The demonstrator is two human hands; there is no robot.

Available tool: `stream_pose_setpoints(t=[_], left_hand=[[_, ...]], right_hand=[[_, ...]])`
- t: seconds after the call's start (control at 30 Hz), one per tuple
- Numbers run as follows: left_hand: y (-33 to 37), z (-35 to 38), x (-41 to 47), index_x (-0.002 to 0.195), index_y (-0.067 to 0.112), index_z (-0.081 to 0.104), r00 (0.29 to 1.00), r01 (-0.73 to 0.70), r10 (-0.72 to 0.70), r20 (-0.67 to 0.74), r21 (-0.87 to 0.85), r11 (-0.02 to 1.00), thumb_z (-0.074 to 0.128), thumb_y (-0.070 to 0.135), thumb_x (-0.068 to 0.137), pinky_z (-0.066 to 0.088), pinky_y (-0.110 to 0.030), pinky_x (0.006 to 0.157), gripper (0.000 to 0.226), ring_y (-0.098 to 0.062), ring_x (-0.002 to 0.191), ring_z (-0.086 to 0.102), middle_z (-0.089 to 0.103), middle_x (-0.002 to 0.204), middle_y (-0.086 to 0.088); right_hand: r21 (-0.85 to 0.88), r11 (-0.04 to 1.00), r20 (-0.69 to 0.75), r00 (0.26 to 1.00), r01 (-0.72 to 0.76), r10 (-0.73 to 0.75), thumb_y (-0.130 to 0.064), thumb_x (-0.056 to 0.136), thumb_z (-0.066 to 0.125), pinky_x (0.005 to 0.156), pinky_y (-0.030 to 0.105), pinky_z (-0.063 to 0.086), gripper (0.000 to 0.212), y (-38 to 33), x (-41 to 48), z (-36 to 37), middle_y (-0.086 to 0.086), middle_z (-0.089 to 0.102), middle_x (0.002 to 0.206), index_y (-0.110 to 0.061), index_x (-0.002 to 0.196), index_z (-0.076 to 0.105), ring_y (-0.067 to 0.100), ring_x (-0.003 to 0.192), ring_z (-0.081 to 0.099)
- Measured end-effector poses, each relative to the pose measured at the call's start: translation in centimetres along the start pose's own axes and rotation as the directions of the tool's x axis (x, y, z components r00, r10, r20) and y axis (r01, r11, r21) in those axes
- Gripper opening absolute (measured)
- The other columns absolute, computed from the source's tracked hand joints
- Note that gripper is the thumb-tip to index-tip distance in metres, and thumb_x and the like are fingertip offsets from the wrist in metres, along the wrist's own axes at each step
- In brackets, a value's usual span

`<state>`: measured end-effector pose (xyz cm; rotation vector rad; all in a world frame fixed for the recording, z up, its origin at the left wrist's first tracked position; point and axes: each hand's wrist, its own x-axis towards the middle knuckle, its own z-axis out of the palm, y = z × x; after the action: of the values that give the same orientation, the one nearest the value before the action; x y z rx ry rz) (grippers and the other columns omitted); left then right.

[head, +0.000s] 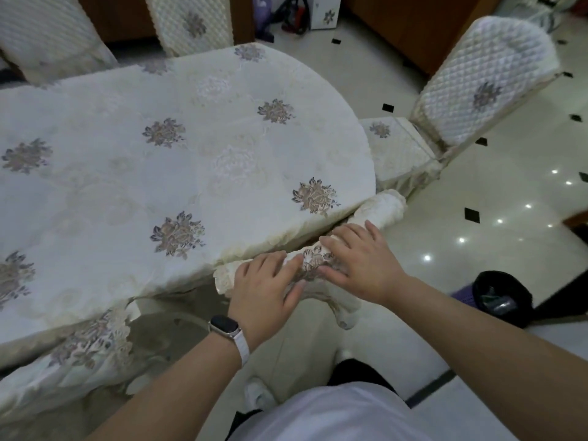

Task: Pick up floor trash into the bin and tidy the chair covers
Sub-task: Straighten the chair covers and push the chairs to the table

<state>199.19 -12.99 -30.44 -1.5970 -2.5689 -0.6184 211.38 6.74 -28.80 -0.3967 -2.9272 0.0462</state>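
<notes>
Mostly filling the view is an oval tabletop (127, 154) under a cream cloth patterned with purple-grey flower clusters. A glossy pale floor (477, 218) with small black diamond tiles spreads to the right. A chair in a quilted cover (477, 81) stands at the table's far right end, and two more covered chair backs show along the top edge.

At the table's near edge, another chair is tucked in close. Only the top of its back shows, wrapped in a cream chair cover (378, 208) that looks rumpled and rolled along the rail. A dark, bag-lined bin (499, 300) sits on the floor to the person's right, near their arm.

Both hands rest on the chair cover. The left hand (264, 291) lies flat, fingers (273, 262) straight and close together. The right hand (362, 259) lies just beside it, fingers (343, 237) straight and slightly spread, pressing the flower motif. Neither hand appears to pinch the fabric. A smartwatch (224, 326) on a white band circles the left wrist.

The likely step is smoothing the cover. The tablecloth hem hangs touching the chair top, so sliding palms could drag it along or trap it under the cover. Flat pressure alone may also push the roll sideways instead of seating it.
</notes>
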Motion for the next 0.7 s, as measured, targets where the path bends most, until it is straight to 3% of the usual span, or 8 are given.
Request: stream_pose_setpoints(t=[0.2, 0.37, 0.57, 0.7], left_hand=[[2.2, 1.4, 1.1, 0.126, 0.028, 0.061, 0.990, 0.138, -0.137, -0.025, 0.042, 0.990, 0.045, 0.055, 0.094, 0.046, -0.044, 0.082, 0.045, -0.028, 0.100, 0.059, 0.063, 0.109, -0.004], [4.4, 2.1, 2.4, 0.114, 0.026, 0.066, 0.958, 0.282, -0.278, -0.068, 0.071, 0.957, 0.048, 0.063, 0.088, 0.042, -0.041, 0.081, 0.049, -0.024, 0.093, 0.058, 0.060, 0.102, -0.001], [6.0, 2.5, 3.3, 0.111, 0.019, 0.069, 0.933, 0.358, -0.351, -0.085, 0.103, 0.928, 0.047, 0.062, 0.090, 0.041, -0.041, 0.085, 0.053, -0.023, 0.095, 0.059, 0.063, 0.103, -0.002], [6.3, 2.5, 3.2, 0.114, 0.016, 0.068, 0.926, 0.377, -0.371, -0.075, 0.104, 0.920, 0.042, 0.063, 0.094, 0.045, -0.043, 0.086, 0.058, -0.025, 0.095, 0.058, 0.063, 0.104, -0.005]], right_hand=[[0.022, 0.991, -0.085, 0.988, 0.130, -0.128, -0.076, 0.086, 0.041, 0.099, 0.047, 0.038, 0.068, 4.8, 1.1, 1.3, 0.004, 0.063, 0.101, -0.018, 0.110, 0.067, 0.028, 0.099, 0.058], [0.130, 0.953, -0.134, 0.958, 0.272, -0.255, -0.079, 0.083, 0.046, 0.081, 0.043, 0.045, 0.068, 8.3, 2.7, 2.1, 0.003, 0.061, 0.090, -0.016, 0.097, 0.067, 0.027, 0.085, 0.056], [0.256, 0.865, -0.204, 0.899, 0.431, -0.388, -0.069, 0.084, 0.055, 0.077, 0.037, 0.042, 0.054, 12.0, 3.8, 3.0, 0.002, 0.057, 0.088, -0.018, 0.098, 0.065, 0.025, 0.080, 0.054], [0.317, 0.831, -0.186, 0.890, 0.456, -0.417, -0.067, 0.085, 0.054, 0.078, 0.039, 0.044, 0.053, 13.6, 4.1, 3.5, 0.002, 0.058, 0.091, -0.018, 0.102, 0.066, 0.026, 0.083, 0.055]])
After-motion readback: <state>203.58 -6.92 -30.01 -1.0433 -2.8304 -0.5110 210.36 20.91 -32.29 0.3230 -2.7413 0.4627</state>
